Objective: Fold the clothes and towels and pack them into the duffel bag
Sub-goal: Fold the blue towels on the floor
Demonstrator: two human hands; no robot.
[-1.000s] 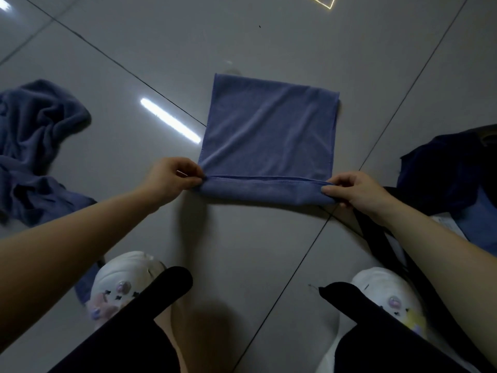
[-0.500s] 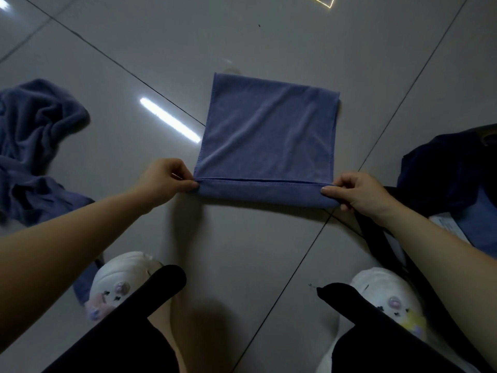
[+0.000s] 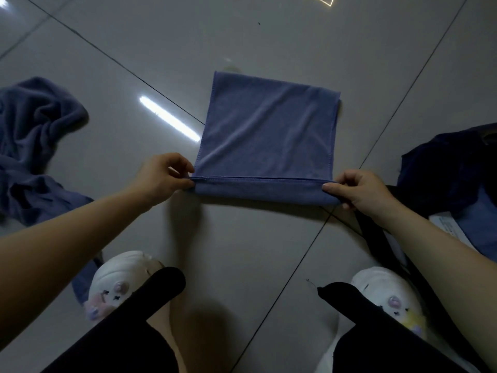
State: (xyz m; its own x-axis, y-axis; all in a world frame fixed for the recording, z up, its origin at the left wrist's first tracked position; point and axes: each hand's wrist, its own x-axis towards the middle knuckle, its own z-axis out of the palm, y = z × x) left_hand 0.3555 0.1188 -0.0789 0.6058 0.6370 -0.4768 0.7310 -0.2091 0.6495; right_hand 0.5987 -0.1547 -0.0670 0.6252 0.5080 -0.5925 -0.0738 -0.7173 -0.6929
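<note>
Tiled floor [image 3: 269, 251] — folded blue towel [image 3: 266, 141], no legible writing

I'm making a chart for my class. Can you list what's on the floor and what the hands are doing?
folded towel: flat on the tiled floor
left hand: pinching the towel's near left corner
right hand: pinching the near right corner
crumpled cloth: heaped at far left, unfolded
duffel bag: dark, at right
</note>
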